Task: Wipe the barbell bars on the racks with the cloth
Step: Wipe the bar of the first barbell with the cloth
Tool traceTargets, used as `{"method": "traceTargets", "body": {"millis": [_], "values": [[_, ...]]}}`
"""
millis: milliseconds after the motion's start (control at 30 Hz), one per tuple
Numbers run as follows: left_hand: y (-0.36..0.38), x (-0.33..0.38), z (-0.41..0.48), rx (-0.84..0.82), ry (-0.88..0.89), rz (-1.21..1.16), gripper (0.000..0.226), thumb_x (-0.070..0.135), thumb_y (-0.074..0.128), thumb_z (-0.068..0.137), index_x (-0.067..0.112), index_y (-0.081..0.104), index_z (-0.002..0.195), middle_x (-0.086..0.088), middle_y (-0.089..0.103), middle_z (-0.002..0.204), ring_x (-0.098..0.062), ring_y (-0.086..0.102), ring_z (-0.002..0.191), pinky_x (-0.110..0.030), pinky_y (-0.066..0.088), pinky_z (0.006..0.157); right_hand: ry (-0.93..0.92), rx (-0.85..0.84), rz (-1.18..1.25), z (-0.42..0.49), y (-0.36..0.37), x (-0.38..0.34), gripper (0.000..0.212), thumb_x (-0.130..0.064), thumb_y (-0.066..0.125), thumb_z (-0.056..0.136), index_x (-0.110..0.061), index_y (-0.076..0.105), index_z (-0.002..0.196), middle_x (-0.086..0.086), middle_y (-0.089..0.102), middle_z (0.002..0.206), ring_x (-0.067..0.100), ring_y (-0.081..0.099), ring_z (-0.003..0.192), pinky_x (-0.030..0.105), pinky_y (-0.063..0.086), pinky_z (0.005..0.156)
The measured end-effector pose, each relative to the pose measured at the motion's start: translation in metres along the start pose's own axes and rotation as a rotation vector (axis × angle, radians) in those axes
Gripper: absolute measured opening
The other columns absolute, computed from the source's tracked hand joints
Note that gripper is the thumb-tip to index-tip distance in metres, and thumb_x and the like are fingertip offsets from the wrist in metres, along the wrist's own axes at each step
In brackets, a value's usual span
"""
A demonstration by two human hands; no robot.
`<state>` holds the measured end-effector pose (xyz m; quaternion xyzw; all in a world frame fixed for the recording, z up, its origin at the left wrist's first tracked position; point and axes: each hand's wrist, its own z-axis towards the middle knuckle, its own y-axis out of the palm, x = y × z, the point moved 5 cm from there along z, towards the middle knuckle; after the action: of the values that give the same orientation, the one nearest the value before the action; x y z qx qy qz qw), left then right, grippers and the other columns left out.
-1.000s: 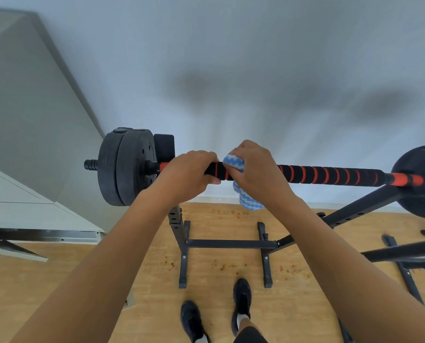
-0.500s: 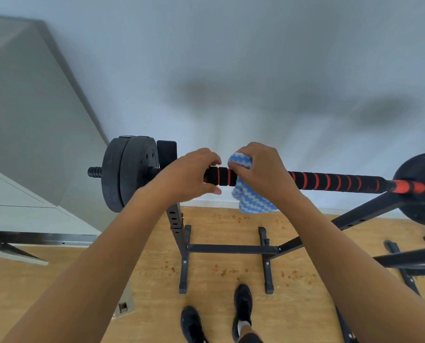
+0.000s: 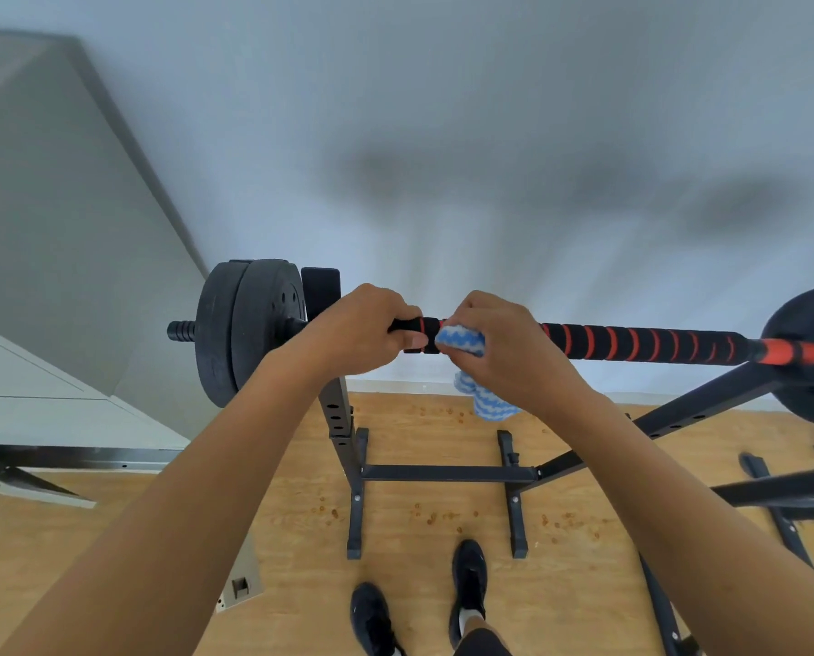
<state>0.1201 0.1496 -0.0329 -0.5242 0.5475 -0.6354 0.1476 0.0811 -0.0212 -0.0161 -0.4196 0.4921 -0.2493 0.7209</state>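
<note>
A black barbell bar (image 3: 642, 343) with orange spiral stripes lies across a black rack (image 3: 336, 419), with black weight plates at the left end (image 3: 244, 329) and the right end (image 3: 807, 357). My left hand (image 3: 362, 333) grips the bar just right of the left plates. Right beside it, my right hand (image 3: 504, 352) holds a blue-and-white cloth (image 3: 462, 343) wrapped round the bar. A loose end of the cloth hangs below the bar.
The rack's feet and crossbar (image 3: 447, 473) stand on the wooden floor just ahead of my black shoes (image 3: 469, 589). More black rack bars (image 3: 774, 490) run along the right. A pale wall lies behind, and a grey slanted panel (image 3: 54, 258) at the left.
My right hand has turned the cloth round the bar, first bunching it on top, and now its tail hangs lower again. The view has shifted slightly. My left hand keeps its grip.
</note>
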Motion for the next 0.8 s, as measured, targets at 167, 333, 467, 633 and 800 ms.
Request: {"method": "traceTargets", "body": {"millis": [167, 333, 467, 633, 800], "values": [[-0.001, 0.001, 0.000, -0.007, -0.043, -0.037, 0.026, 0.035, 0.052, 0.108, 0.020, 0.070, 0.099, -0.003, 0.067, 0.087, -0.027, 0.064, 0.083, -0.046, 0.054, 0.077, 0.083, 0.118, 0.004, 0.010, -0.011, 0.005, 0.012, -0.030, 0.071, 0.092, -0.018, 0.074, 0.094, -0.003, 0.064, 0.088, 0.011, 0.058, 0.080, 0.024, 0.044, 0.075], [0.015, 0.016, -0.021, 0.232, 0.021, 0.094, 0.041, 0.041, 0.070, 0.097, 0.026, 0.060, 0.134, 0.010, 0.063, 0.120, -0.014, 0.061, 0.104, -0.038, 0.056, 0.086, 0.127, 0.092, -0.087, 0.024, -0.003, 0.003, 0.020, -0.031, 0.064, 0.095, -0.013, 0.071, 0.090, 0.002, 0.060, 0.083, 0.017, 0.057, 0.078, 0.028, 0.046, 0.072], [0.013, 0.015, -0.012, 0.173, 0.063, 0.204, 0.028, 0.039, 0.063, 0.102, 0.021, 0.066, 0.123, 0.005, 0.066, 0.109, -0.021, 0.063, 0.098, -0.044, 0.056, 0.082, 0.079, 0.086, -0.151, 0.012, 0.004, -0.003, 0.018, -0.023, 0.063, 0.097, -0.008, 0.071, 0.092, 0.008, 0.056, 0.086, 0.022, 0.054, 0.077, 0.019, 0.036, 0.062], [0.001, 0.005, 0.004, -0.051, 0.002, 0.030, 0.022, 0.039, 0.066, 0.101, 0.020, 0.075, 0.104, -0.003, 0.069, 0.082, -0.023, 0.063, 0.073, -0.041, 0.055, 0.071, 0.020, 0.065, -0.114, 0.004, 0.002, -0.004, 0.012, -0.017, 0.067, 0.094, -0.009, 0.073, 0.101, 0.003, 0.058, 0.094, 0.019, 0.056, 0.080, 0.030, 0.048, 0.069], [-0.005, -0.003, 0.016, -0.202, -0.100, -0.092, 0.032, 0.040, 0.059, 0.105, 0.014, 0.078, 0.109, -0.005, 0.077, 0.089, -0.032, 0.068, 0.084, -0.034, 0.047, 0.071, 0.008, 0.042, -0.072, -0.007, -0.002, -0.004, 0.009, -0.017, 0.069, 0.092, -0.013, 0.075, 0.098, -0.003, 0.059, 0.090, 0.013, 0.055, 0.078, 0.025, 0.045, 0.067]]}}
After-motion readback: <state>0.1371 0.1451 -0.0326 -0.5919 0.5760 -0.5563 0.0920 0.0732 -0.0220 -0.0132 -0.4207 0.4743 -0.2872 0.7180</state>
